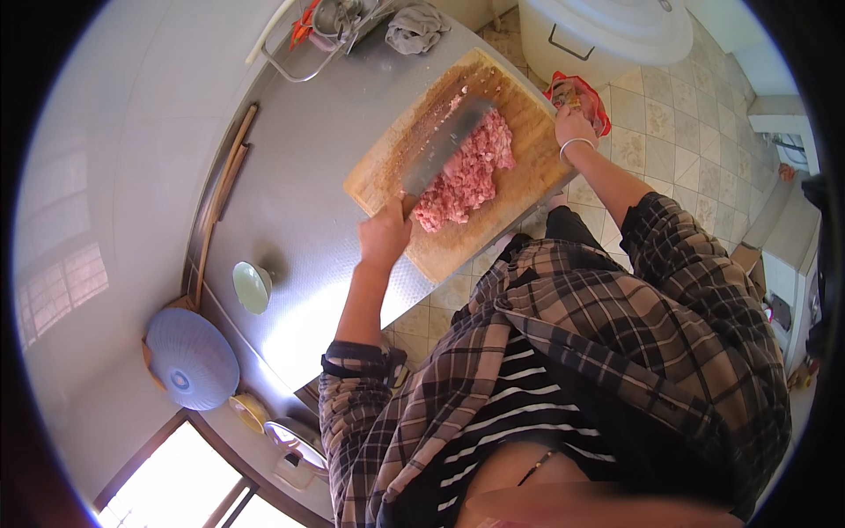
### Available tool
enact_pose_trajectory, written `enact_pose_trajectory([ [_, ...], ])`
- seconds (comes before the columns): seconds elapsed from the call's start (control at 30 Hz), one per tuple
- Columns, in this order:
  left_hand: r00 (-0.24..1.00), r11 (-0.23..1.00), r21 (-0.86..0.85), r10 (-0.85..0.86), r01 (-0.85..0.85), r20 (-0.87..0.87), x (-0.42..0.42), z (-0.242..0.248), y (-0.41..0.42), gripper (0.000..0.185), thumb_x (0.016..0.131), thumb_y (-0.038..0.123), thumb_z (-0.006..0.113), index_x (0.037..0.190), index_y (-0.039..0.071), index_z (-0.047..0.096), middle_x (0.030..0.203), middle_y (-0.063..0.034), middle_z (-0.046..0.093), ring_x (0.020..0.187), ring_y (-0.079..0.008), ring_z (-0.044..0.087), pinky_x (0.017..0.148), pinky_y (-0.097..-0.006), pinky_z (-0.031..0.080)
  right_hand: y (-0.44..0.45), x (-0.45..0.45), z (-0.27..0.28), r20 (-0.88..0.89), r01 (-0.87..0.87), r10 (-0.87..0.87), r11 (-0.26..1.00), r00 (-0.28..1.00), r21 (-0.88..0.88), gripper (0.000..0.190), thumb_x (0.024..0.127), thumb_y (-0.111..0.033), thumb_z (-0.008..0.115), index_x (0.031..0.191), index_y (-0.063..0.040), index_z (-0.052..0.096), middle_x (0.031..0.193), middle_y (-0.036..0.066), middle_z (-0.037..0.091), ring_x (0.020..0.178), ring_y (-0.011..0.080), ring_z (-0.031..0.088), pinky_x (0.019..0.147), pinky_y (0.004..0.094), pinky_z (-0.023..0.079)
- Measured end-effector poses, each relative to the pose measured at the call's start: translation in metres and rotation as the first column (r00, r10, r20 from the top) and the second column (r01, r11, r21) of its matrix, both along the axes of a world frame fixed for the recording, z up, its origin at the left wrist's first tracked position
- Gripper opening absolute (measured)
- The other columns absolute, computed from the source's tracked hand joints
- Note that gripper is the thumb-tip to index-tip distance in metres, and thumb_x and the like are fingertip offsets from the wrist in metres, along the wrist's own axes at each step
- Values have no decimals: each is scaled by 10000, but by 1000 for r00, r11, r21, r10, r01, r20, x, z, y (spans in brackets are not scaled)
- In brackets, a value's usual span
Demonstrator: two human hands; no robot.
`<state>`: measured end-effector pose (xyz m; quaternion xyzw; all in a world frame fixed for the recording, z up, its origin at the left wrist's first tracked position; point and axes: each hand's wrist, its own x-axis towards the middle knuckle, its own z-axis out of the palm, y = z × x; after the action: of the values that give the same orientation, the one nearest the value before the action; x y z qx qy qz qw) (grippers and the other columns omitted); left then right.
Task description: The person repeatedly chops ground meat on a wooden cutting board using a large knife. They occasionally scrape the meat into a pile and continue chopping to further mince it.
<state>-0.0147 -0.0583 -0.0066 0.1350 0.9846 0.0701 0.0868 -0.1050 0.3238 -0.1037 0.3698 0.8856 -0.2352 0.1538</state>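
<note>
My left hand (385, 234) grips the handle of a cleaver (449, 148), whose broad blade is slightly blurred. The blade lies along the far left side of a spread of minced pink meat (472, 173). Under the meat is a worn wooden cutting board (422, 254), placed at a slant on a metal counter (304, 152). Beyond the board's right edge, my right hand (575, 127), with a bracelet at the wrist, is closed on a red and clear plastic bag (596, 105). What the bag holds is unclear.
A crumpled grey cloth (416, 28) and a metal rack (310, 74) stand at the far end. Wooden sticks (224, 178) lie along the wall, near a pale green bowl (252, 288). A blue ribbed cover (191, 358) is at lower left. A large lidded white bin (561, 39) stands on the tiled floor.
</note>
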Motion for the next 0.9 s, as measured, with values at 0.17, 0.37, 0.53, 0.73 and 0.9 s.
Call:
enact_pose_trajectory([
  [0.17,969,999,-18,-33,29,-246,76,-25,-14,103,787,130,594,763,108,496,645,-49,557,513,-205,567,421,-322,445,1,1,-5,-40,-34,34,999,999,6,552,902,-430,215,1134,-84,578,1164,197,556,1096,380,516,935,473,393],
  [0.37,929,973,165,207,-162,-306,140,16,-32,141,752,139,683,835,71,592,638,-57,571,498,-212,581,439,-310,465,-5,2,7,-71,-25,23,999,997,-40,556,903,-418,209,1125,-71,583,1172,197,550,1101,369,516,935,474,392],
  [0.53,841,827,450,479,-336,-253,111,80,-20,183,763,125,695,808,20,551,603,-89,566,472,-148,536,463,-272,442,-7,2,10,-20,-22,20,996,1000,-92,567,895,-404,205,1128,-42,575,1173,203,547,1106,370,513,939,471,389],
  [0.73,741,646,537,669,-542,-57,79,30,52,246,800,235,656,771,12,555,619,-131,611,521,-224,590,500,-335,459,-15,3,7,-24,35,-37,995,999,-95,566,886,-403,208,1153,-42,553,1172,216,542,1109,374,509,941,468,387],
  [0.9,792,827,75,503,-558,345,65,40,24,365,766,395,618,840,38,603,830,-205,631,818,-383,604,717,-462,464,-40,4,13,-47,-34,28,988,999,-153,554,879,-403,218,1143,-51,555,1164,213,549,1093,375,520,933,474,387],
])
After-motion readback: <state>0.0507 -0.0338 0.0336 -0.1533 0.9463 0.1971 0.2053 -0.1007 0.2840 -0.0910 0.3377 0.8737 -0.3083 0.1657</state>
